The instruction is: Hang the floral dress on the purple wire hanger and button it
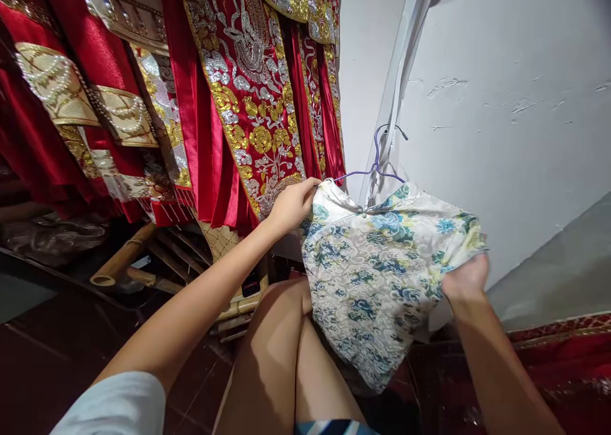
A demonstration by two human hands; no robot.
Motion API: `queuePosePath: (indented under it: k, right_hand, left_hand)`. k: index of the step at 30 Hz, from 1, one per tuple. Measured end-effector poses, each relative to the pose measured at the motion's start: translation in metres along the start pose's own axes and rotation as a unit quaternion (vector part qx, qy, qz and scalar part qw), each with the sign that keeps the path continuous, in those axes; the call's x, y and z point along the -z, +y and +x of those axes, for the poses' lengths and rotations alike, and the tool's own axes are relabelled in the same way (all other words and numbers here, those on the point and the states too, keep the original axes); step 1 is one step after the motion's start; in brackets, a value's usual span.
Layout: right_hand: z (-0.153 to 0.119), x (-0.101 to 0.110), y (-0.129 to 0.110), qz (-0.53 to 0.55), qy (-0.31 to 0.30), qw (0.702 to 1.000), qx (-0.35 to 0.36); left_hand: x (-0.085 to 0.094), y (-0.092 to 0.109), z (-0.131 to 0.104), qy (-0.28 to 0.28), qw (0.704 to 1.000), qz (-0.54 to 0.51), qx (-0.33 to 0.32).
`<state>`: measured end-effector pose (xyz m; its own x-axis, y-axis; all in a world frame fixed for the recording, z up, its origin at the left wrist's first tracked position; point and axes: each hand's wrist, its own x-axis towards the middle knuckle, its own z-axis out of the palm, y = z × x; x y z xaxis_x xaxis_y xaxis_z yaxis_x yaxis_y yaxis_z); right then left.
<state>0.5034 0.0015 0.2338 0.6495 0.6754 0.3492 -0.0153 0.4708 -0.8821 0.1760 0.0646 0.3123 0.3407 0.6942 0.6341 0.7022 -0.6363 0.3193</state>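
Hanging at your far left: red costumes (252, 104) with gold and silver embroidery; cream panels (57, 85) with looped strings of white beads sit among them.
Bamboo (124, 257): cut poles, below the costumes; one open end faces you.
Left arm: extended from a pale sleeve (119, 406) up to the blouse.
Left hand (293, 203): closed in a narrow pinch on the blouse, at the shoulder beside the collar. Thumb and fingers meet at the cloth's upper left edge.
Legs (281, 359): yours, bare, below the left hand and beside the lower part of the blouse.
Blouse (367, 269): white with blue and green flowers, spread between your two hands in front of the wall; hem angled down, short sleeve out to the right.
Hanger (377, 165): thin, purple, at the neck of the blouse; its arms run into the collar and its hook points up. You cannot tell whether the hook bears on anything.
Strip (403, 47): white, slanting along the wall behind the hanger.
Right hand (468, 276): at the cuff of the right-side sleeve, slightly blurred. Cloth hides the fingers, so you cannot tell how tight the grip is.
Wall (506, 60): white, scuffed.
Red cloth (563, 359): lower right, gold-trimmed.
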Motion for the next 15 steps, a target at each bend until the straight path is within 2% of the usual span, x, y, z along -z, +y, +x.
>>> queuePosePath:
  k: [2, 4, 7, 9, 11, 12, 13, 15]
  right_hand:
    - [0.009, 0.004, -0.009, 0.055, -0.041, 0.997, -0.043]
    - [0.021, 0.000, -0.029, 0.113, -0.068, 0.989, -0.060]
    - [0.028, -0.023, -0.066, 0.150, -0.112, 0.982, -0.013]
    - [0.014, -0.037, -0.086, 0.149, -0.173, 0.973, 0.014]
    - [-0.011, -0.041, -0.099, 0.132, -0.253, 0.958, 0.011]
    - [-0.025, -0.039, -0.103, 0.114, -0.315, 0.942, -0.002]
    - [-0.039, -0.035, -0.105, 0.085, -0.406, 0.910, -0.016]
    - [-0.060, -0.026, -0.104, 0.015, -0.594, 0.804, -0.037]
  left_hand:
    - [-0.003, 0.005, 0.000, 0.013, 1.000, 0.022, 0.014]
    - [-0.005, 0.008, 0.002, 0.037, 0.999, 0.013, 0.025]
    - [-0.007, 0.008, 0.009, 0.085, 0.994, -0.041, 0.046]
    - [-0.008, 0.005, 0.014, 0.108, 0.989, -0.071, 0.077]
    - [-0.011, 0.002, 0.016, 0.130, 0.981, -0.092, 0.110]
    - [-0.013, 0.000, 0.015, 0.139, 0.977, -0.111, 0.118]
    - [-0.016, -0.001, 0.011, 0.140, 0.974, -0.134, 0.119]
    - [-0.024, -0.001, 0.001, 0.114, 0.972, -0.177, 0.107]
